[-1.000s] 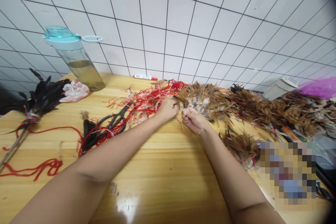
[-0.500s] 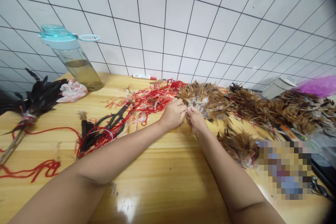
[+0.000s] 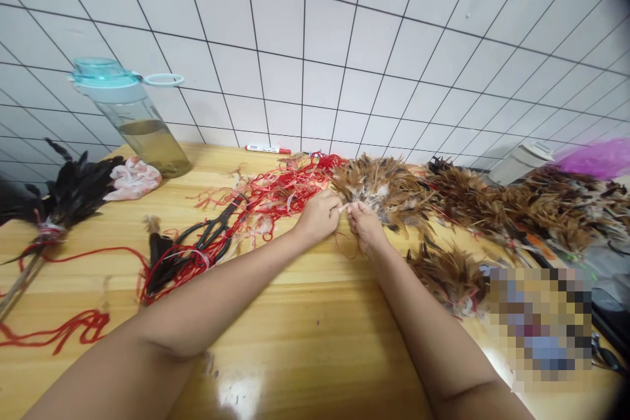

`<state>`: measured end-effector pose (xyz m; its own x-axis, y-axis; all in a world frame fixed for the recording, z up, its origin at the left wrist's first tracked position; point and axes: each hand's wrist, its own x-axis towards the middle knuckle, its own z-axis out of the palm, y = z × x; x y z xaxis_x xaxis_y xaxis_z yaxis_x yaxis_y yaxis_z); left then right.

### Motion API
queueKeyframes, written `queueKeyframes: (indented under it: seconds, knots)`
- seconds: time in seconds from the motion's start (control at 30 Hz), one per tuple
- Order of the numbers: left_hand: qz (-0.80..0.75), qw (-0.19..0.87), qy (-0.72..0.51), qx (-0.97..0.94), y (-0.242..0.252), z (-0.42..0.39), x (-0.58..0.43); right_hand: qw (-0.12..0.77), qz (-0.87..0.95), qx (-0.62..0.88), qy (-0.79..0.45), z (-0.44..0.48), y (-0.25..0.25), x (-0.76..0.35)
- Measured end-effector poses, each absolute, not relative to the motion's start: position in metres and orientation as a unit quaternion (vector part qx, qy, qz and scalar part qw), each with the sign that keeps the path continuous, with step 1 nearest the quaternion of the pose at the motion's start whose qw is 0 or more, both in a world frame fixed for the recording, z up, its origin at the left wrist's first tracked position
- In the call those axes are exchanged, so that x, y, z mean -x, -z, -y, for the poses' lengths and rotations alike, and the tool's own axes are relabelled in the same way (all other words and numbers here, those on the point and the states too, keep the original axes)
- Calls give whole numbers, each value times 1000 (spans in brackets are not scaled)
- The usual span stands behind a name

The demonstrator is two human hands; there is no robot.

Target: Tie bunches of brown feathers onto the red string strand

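At the middle of the table, my left hand [image 3: 319,215] and my right hand [image 3: 365,224] are both closed, a small gap between them. A thin pale strip [image 3: 344,207] spans that gap, pinched at each end; whether it is a feather shaft or a tie I cannot tell. Right behind my hands lies a spread bunch of brown feathers [image 3: 394,187]. A tangle of red string [image 3: 290,187] lies beyond my left hand. Below my right fingers hangs a thin loop of thread [image 3: 347,252]. Black-handled scissors [image 3: 209,233] rest left of my hands among red string.
A water bottle [image 3: 147,138] with a teal lid stands at the back left, near a crumpled cloth [image 3: 132,178] and a black feather duster [image 3: 73,190]. A red marker [image 3: 268,149] lies by the tiled wall. More brown feathers [image 3: 512,207] and a small feather bunch [image 3: 450,275] lie right.
My hands have drawn slightly apart, and the pale strip now shows between them. The camera view has shifted a little; the things on the table stay put.
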<state>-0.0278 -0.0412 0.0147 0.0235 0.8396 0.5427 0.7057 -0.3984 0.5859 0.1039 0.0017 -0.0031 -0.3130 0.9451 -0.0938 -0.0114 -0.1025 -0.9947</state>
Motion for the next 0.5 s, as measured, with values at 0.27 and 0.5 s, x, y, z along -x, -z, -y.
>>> queueKeyframes:
  seconds: [0.27, 0.5]
  knots:
    - [-490, 41, -413, -767, -15, 40, 35, 388, 477, 399, -680, 0, -6, -107]
    - [-460, 7, -316, -830, -18, 41, 36, 377, 493, 411, -668, -7, 1, -111]
